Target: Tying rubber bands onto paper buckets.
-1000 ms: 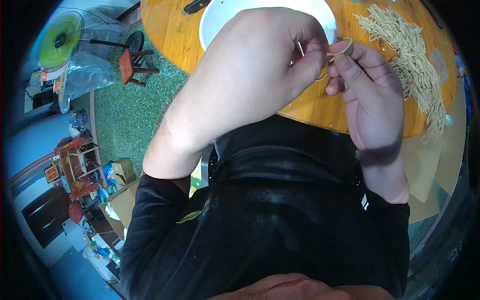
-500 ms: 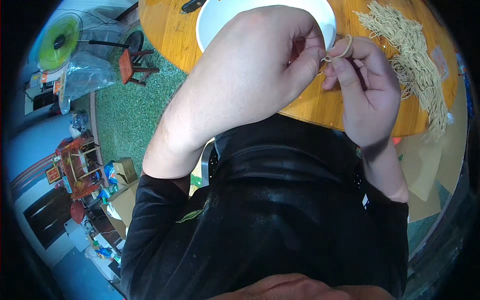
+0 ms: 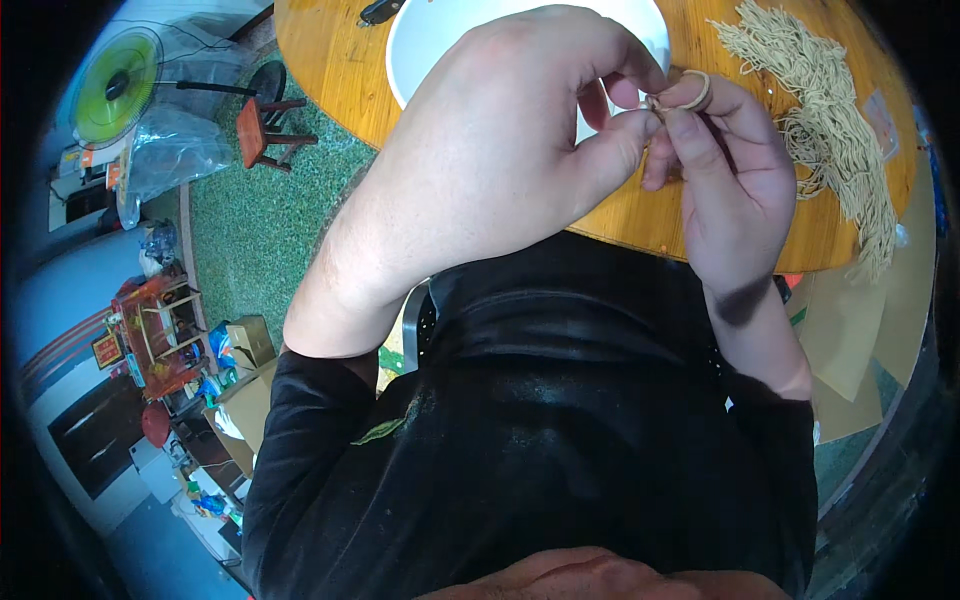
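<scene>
Over the cut-off wooden table (image 3: 330, 75), the left hand (image 3: 545, 120) and right hand (image 3: 735, 190) pinch a beige strand (image 3: 707, 91), its ends hidden.

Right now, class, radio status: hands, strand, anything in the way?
Right hand pinching tan strand, looped over index finger. Left hand at strand, grip unclear. View of white bowl partly blocked by left hand.

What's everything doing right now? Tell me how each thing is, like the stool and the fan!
Left hand: fingers pinching the tan strand.
Right hand: pinching it too, index finger bent.
Tan strand: curved over the right index finger.
Strand pile: loose and tangled on the table.
White bowl: partly hidden behind the left hand.
Stool: standing on the floor.
Fan: can't tell whether it's spinning.
</scene>
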Demonstrator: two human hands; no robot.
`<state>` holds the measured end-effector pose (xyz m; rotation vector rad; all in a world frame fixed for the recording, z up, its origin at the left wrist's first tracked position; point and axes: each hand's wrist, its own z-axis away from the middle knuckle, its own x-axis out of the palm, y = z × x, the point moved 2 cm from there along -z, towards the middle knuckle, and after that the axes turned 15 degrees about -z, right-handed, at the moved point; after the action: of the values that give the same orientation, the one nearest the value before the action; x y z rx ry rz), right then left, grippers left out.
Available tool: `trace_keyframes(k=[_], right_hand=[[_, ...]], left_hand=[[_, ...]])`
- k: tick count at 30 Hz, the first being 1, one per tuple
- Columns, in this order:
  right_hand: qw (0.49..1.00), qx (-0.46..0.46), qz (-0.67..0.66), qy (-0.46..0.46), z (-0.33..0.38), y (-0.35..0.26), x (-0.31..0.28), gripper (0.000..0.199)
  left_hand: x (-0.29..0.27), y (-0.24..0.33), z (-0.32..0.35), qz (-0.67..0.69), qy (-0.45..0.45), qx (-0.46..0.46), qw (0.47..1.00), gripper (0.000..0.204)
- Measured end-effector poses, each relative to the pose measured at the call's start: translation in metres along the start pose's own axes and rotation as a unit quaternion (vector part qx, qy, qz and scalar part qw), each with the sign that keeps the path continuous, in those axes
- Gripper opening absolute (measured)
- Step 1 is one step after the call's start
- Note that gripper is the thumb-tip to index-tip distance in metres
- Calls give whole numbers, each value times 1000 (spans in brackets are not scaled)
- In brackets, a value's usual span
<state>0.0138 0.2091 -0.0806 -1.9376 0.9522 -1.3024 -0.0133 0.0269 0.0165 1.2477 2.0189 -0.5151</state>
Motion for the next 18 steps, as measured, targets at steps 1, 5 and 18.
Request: trace_keyframes(k=[1,5,18], right_hand=[[1000,4,-11,7,1,1,-1,16],[999,15,-38,4,0,3,-4,16],[994,11,-104,5,-2,1,-1,17]], left_hand=[[-6,1,0,89,-110,-175,974,14],[-8,3,-4,172,-214,-345,898,13],[-6,4,-4,142,-201,-342,907,9]])
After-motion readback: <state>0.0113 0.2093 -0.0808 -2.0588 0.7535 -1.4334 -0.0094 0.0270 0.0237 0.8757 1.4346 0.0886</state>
